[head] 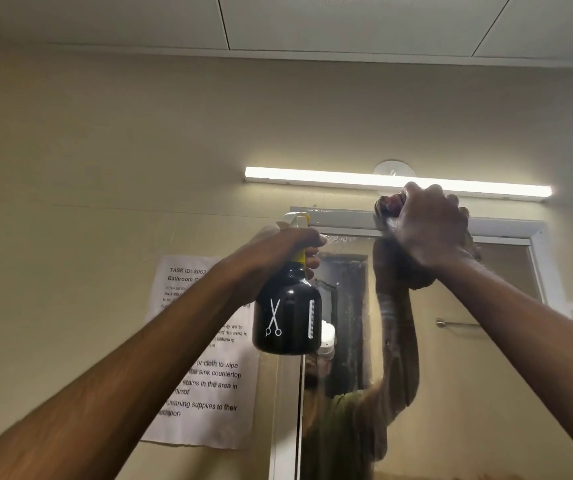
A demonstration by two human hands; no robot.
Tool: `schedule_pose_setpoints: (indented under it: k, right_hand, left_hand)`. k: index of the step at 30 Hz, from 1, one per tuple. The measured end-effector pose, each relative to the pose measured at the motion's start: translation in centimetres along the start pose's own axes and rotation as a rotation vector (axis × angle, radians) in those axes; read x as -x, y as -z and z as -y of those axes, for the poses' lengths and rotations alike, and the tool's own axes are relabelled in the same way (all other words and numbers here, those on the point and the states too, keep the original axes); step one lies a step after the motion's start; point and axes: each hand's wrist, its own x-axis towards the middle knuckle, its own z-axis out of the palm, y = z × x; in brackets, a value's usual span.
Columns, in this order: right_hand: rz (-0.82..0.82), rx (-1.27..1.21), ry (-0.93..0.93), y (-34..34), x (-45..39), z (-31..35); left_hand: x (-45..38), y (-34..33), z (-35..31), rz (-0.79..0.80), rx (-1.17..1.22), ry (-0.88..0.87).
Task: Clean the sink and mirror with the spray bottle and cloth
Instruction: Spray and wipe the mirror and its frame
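Observation:
My left hand (pixel 279 249) is raised and grips the neck of a black spray bottle (pixel 288 320) with white scissors and comb marks and a yellow collar. It hangs in front of the mirror's left edge. My right hand (pixel 428 228) presses a dark reddish cloth (pixel 387 204) against the white top frame of the mirror (pixel 479 375). Most of the cloth is hidden under my hand. The glass looks streaked and wet, and it reflects my raised arm. The sink is out of view.
A lit strip light (pixel 395 181) runs along the wall just above the mirror. A printed instruction sheet (pixel 205 375) is taped to the beige wall left of the mirror. A towel rail (pixel 458 323) shows in the reflection.

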Motion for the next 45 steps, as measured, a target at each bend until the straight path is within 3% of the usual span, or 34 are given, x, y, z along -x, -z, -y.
schedule_pose_setpoints:
  k: [12, 16, 22, 30, 37, 45]
  right_hand:
    - [0.063, -0.069, 0.281, -1.4, 0.8, 10.5]
    - [0.042, -0.070, 0.319, -1.5, 0.4, 9.1]
    - [0.058, -0.046, 0.160, 0.2, -0.8, 0.4]
    - [0.085, -0.010, -0.384, 2.3, -1.5, -12.7]
    - [0.089, -0.015, -0.290, 1.9, -0.5, -10.3]
    - [0.029, -0.002, -0.127, 1.1, 0.0, -7.8]
  left_hand:
    - [-0.2, 0.3, 0.7, 0.047, -0.079, -0.014]
    - [-0.4, 0.2, 0.3, -0.059, -0.039, -0.019]
    - [-0.5, -0.5, -0.1, -0.061, -0.109, -0.036]
    - [-0.5, -0.8, -1.0, -0.020, -0.034, 0.018]
    - [-1.3, -3.9, -1.4, -0.069, -0.124, -0.028]
    - [-2.6, -5.9, -0.7, 0.148, 0.020, 0.045]
